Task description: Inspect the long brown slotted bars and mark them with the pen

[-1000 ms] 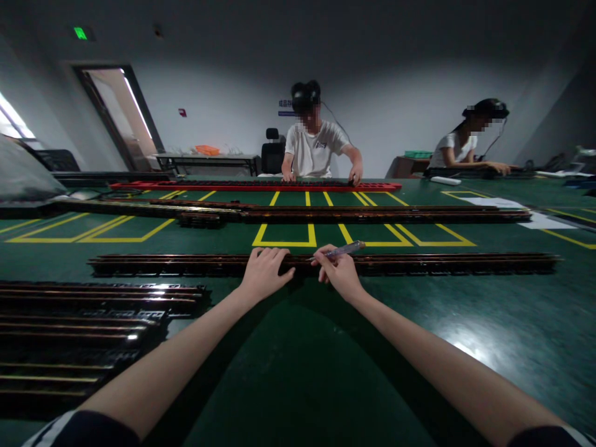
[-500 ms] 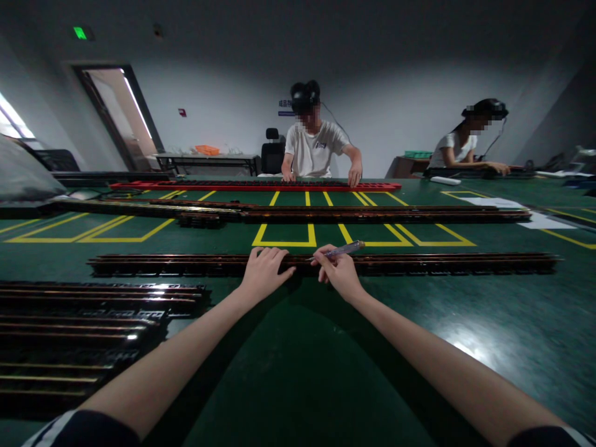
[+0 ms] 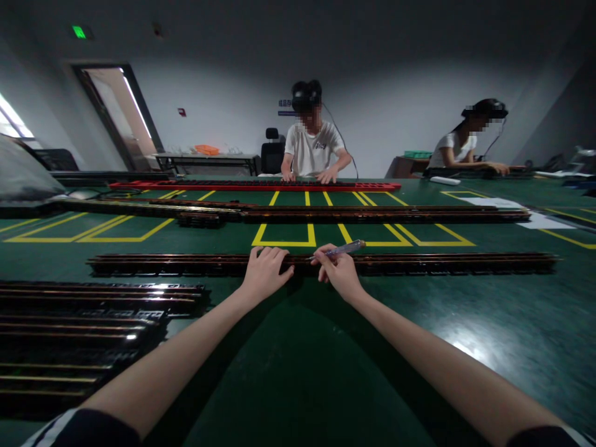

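Strip (image 3: 447,263), long and dark with thin coppery lines along it, lies crosswise on the green surface (image 3: 298,372), just on the near side of the yellow lines (image 3: 285,244). Left hand (image 3: 263,273) open, fingers laid over the strip left of its middle, thumb angled right along the near edge; nothing lifted in it. Right hand (image 3: 342,276) closed in a pinch on a slim pen-like tool (image 3: 345,248), its butt up and to the right, its point down and left over the strip, between the hands. Contact at the point too small to confirm.

Judgement on handling: left hand best used as a brace, light and close to the point, since so long a piece would probably swing at its ends if pushed off centre. Low slant of the tool calls for short, gentle strokes; a hard sideways push could skid across the ridges or mark them. Thumb of the left hand wants to sit clear of the point's path. Wrists low would help steadiness.

More dark strips (image 3: 93,301) near left, close to the left forearm; elbow best mindful of them. Another long strip (image 3: 386,215) lies farther off, roughly parallel.
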The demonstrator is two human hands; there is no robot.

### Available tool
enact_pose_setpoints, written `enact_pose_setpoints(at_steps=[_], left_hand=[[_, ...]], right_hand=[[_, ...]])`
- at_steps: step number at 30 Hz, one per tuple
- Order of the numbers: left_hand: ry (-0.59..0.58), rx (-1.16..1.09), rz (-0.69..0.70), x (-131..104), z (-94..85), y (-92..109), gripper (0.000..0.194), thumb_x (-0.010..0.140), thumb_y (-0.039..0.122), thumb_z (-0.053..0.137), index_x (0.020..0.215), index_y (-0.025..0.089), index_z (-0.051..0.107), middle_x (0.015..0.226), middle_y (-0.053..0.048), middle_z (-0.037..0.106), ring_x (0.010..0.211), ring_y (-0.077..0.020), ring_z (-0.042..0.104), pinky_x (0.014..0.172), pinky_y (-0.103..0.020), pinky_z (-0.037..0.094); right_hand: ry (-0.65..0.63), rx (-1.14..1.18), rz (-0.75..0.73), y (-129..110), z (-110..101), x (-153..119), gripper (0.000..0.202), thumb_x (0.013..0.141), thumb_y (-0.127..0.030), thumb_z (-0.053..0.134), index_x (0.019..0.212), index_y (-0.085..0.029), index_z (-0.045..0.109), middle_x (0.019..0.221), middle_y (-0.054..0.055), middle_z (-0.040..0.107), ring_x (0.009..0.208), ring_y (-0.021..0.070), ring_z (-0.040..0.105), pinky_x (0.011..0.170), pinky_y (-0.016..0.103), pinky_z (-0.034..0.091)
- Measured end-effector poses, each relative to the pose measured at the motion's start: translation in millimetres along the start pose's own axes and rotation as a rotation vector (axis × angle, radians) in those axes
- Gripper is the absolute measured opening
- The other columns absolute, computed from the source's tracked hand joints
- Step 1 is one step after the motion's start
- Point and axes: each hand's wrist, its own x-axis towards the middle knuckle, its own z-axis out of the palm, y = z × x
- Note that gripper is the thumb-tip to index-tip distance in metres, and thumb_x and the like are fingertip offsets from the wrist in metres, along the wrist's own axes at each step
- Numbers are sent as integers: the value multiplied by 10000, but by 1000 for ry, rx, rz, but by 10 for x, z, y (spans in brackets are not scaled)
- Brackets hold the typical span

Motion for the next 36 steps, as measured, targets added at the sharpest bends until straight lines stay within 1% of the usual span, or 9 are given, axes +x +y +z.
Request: enact_pose_setpoints(at_steps=[10,15,19,27,32,36], left_hand=[[-28,-36,-19,8,-51,30,337,884,356,470,1105,161,633,1105,-123,695,1051,-282,611,976,-499,361],[2,-49,-22,0,-51,20,300,874,312,455,1075,184,637,1088,-107,700,1039,-269,615,976,-491,363],[13,-61,-16,-9,-41,15,306,866,268,448,1089,174,635,1099,-108,696,1050,-264,610,986,-480,357],[23,-57,-10,-14,-23,7,322,846,173,433,1099,180,633,1122,-88,693,1065,-256,606,989,-469,355],[5,-61,-12,-10,-37,1,332,844,156,424,1100,179,633,1132,-87,690,1077,-249,602,998,-462,347],[-2,-61,-10,-8,-45,10,343,845,154,411,1105,182,632,1139,-89,689,1081,-250,598,1001,-467,342]], right_hand=[[10,-3,-23,42,4,1,324,832,-496,571,787,-176,576,716,28,667,406,83,553,356,183,409],[7,-7,-24,34,2,-3,335,834,-509,566,784,-178,579,716,30,667,409,86,553,355,188,409],[-7,6,-18,18,2,-6,329,829,-503,577,794,-176,580,723,31,667,418,86,559,359,186,416],[16,-10,-14,11,8,0,308,834,-477,564,777,-175,571,716,32,675,404,87,558,352,186,408],[-48,-21,14,-5,4,-1,286,817,-457,595,796,-172,596,743,45,696,418,94,570,357,193,418],[-40,-15,7,8,8,3,297,818,-467,595,801,-170,596,743,46,694,414,91,564,353,191,413]])
